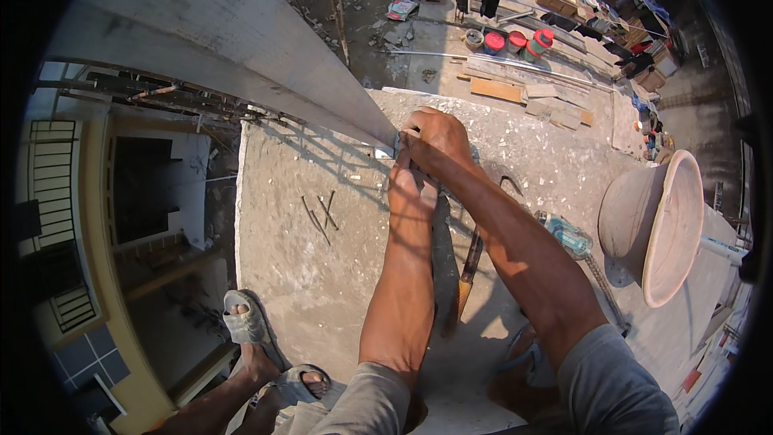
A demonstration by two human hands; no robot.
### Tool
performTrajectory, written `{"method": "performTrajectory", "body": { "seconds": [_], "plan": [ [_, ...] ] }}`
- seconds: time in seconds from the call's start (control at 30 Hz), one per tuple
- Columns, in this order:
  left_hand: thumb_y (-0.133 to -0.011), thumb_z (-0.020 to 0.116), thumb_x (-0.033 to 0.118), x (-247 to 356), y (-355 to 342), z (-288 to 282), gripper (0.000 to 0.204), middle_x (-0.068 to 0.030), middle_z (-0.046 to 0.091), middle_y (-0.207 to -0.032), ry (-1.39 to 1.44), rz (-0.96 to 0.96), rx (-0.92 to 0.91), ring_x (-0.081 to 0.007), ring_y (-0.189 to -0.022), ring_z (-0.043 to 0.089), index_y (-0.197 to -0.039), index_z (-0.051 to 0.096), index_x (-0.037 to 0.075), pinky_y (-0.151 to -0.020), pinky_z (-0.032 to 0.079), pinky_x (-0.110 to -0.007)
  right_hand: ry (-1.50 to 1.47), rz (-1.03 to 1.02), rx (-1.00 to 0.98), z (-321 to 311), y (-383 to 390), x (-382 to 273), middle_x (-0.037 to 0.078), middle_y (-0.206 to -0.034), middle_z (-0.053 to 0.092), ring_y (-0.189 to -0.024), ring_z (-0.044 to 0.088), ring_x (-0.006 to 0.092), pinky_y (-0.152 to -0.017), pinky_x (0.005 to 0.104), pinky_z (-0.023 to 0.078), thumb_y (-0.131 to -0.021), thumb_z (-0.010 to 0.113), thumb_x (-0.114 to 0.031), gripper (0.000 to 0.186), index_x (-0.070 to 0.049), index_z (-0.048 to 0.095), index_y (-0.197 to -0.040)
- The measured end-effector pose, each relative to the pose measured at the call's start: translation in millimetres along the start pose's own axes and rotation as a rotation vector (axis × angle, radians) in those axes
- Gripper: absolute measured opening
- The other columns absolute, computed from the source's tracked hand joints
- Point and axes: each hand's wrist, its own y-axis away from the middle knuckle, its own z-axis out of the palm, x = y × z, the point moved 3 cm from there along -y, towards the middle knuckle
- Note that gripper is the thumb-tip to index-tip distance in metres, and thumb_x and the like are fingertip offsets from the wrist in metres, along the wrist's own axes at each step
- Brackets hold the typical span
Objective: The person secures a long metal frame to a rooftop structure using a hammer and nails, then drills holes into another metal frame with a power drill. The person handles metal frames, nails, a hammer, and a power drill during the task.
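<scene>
Both my hands meet at the foot of a pale grey post (pixel 266 40) that slants in from the upper left. My right hand (pixel 439 141) is bent over the top, its fingers closed by the post's edge. Just below it, my left hand (pixel 412 185) is closed too, its fingertips pressed against the same spot. Whatever they grip is hidden between the fingers. A small white piece (pixel 382 154) shows beside the fingertips. To the left, several long thin dark rods like nails (pixel 322 216) lie on the concrete slab (pixel 306 274).
Right of my left forearm lies a long tool with an orange handle (pixel 461 294) and dark hooked end. Beyond my right forearm are a teal power drill (pixel 566 235) and a flared pinkish pot (pixel 672 234). Another person's sandalled foot (pixel 244 318) stands at left. Red-lidded buckets (pixel 515 42) sit below.
</scene>
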Motion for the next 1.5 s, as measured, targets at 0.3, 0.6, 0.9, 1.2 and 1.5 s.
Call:
{"method": "performTrajectory", "body": {
  "seconds": [0.3,0.6,0.9,1.2,1.5],
  "plan": [
    [-0.103,0.052,0.030,9,23,26,0.038,-0.0128,0.062,-0.120,-0.399,0.238,-0.073,-0.0249,-0.107,0.062,-0.129,0.056,0.003,-0.093,0.054,-0.043,-0.126,0.028,0.009,-4,6,0,0.014,-0.086,0.064,-0.087,0.063,0.0359,-0.077,0.0426,0.050,-0.074,0.072,-0.015,0.013,-0.005,0.069,-0.082],
    [-0.104,0.049,0.030,5,6,14,0.037,-0.0135,0.061,-0.120,-0.078,0.046,-0.100,-0.0270,-0.110,0.060,-0.129,0.055,0.004,-0.098,0.050,-0.045,-0.162,0.024,0.028,-3,8,-1,0.016,-0.088,0.063,-0.089,0.062,0.0380,-0.079,0.0447,0.049,-0.078,0.068,-0.019,0.015,-0.006,0.069,-0.085],
    [-0.100,0.058,0.028,9,5,18,0.035,-0.0086,0.059,-0.128,-0.108,0.088,0.000,-0.0248,-0.123,0.054,-0.122,0.056,0.002,-0.105,0.042,-0.042,-0.230,0.082,0.202,-25,49,-13,0.014,-0.090,0.065,-0.080,0.065,0.0271,-0.074,0.0376,0.052,-0.085,0.071,-0.014,0.020,-0.002,0.065,-0.101],
    [-0.096,0.064,0.024,16,31,48,0.025,-0.0035,0.060,-0.126,-0.076,0.095,0.160,-0.0253,-0.128,0.053,-0.114,0.059,0.006,-0.112,0.037,-0.049,0.246,0.647,0.024,-16,218,26,0.018,-0.103,0.061,-0.096,0.063,0.0374,-0.080,0.0435,0.053,-0.082,0.076,-0.031,0.050,-0.001,0.053,-0.115],
    [-0.096,0.062,0.020,19,26,48,0.025,-0.0047,0.061,-0.122,-0.051,0.098,0.225,-0.0247,-0.124,0.055,-0.115,0.058,0.005,-0.111,0.038,-0.050,-0.987,0.936,-0.039,-46,207,19,0.002,-0.073,0.058,-0.063,0.058,0.0100,-0.053,0.0268,0.047,-0.089,0.067,-0.013,0.023,-0.001,0.056,-0.105]
  ]
}}
